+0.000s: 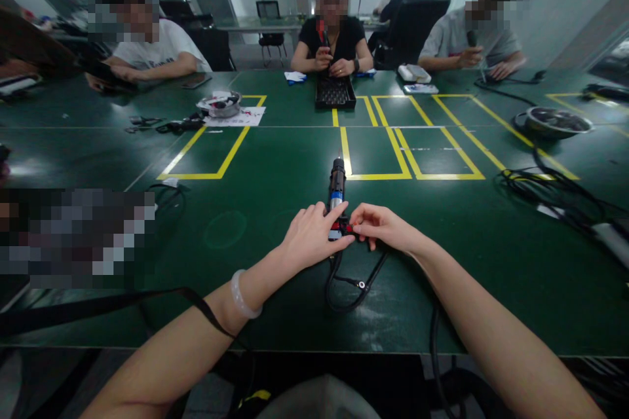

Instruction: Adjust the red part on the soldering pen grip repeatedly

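Note:
An electric screwdriver (337,178) lies on the green table in front of me, its thin bit pointing away. It has a black nose, a blue ring and a silver body. My left hand (309,237) is over its rear half, thumb and index finger on either side, holding it against the table. From the right, my right hand (386,226) pinches a small red part (350,228) at the tool's rear side; what exactly this part is, I cannot tell. A black cord (339,306) loops from the tool's back end toward me, below both hands.
Yellow tape rectangles (378,177) mark the green table (275,163). Across it, a person holds a red-and-black tool above a black tray (335,103). A metal bowl (557,123) and coiled black cables (535,186) lie right. Another bowl (220,103) is on paper, left.

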A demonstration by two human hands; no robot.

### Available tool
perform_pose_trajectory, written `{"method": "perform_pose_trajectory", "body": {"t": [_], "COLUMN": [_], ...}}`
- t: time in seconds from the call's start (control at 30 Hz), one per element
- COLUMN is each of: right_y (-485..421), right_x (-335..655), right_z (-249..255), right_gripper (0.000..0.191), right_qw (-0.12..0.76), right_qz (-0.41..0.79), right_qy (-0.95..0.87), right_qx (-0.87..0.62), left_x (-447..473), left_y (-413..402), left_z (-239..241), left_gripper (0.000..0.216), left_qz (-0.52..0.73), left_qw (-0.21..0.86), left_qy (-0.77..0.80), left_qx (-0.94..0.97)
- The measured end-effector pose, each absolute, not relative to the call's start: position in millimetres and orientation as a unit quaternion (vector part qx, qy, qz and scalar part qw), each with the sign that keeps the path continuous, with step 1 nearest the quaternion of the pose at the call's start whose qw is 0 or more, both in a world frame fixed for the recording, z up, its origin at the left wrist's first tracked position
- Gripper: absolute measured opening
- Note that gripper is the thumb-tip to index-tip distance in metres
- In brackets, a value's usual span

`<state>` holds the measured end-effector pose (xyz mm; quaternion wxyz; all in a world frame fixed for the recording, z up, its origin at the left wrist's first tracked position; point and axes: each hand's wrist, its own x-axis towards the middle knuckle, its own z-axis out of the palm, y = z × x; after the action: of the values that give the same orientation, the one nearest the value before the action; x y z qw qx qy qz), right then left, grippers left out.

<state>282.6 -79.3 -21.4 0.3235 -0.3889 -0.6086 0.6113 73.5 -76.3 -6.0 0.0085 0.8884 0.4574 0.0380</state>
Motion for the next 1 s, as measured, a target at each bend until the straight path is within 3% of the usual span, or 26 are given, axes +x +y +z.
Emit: {"method": "perform_pose_trajectory", "body": {"t": [0.37,0.6,1.0], "right_y": [-79.5,-81.5,-84.9], "right_x": [281.7,280.7,274.8], "right_z": [-25.6,-25.3,-28.0], "right_gripper": [0.028,0.017,0.015], "right_qw": [0.319,0.29,0.302], "right_qz": [0.576,0.507,0.507], "right_qy": [-0.633,-0.67,-0.671], "right_qx": [-0.407,-0.459,-0.448], "left_x": [73.4,73.9,77.6], "left_y": [-76.5,-77.3,-78.6], "left_z": [-5.0,-3.5,-3.0], "left_gripper": [0.071,0.07,0.069], "left_qz": [0.036,0.031,0.028], "left_qw": [0.012,0.01,0.0], "left_qy": [0.457,0.458,0.463], "left_qx": [0.889,0.888,0.886]}}
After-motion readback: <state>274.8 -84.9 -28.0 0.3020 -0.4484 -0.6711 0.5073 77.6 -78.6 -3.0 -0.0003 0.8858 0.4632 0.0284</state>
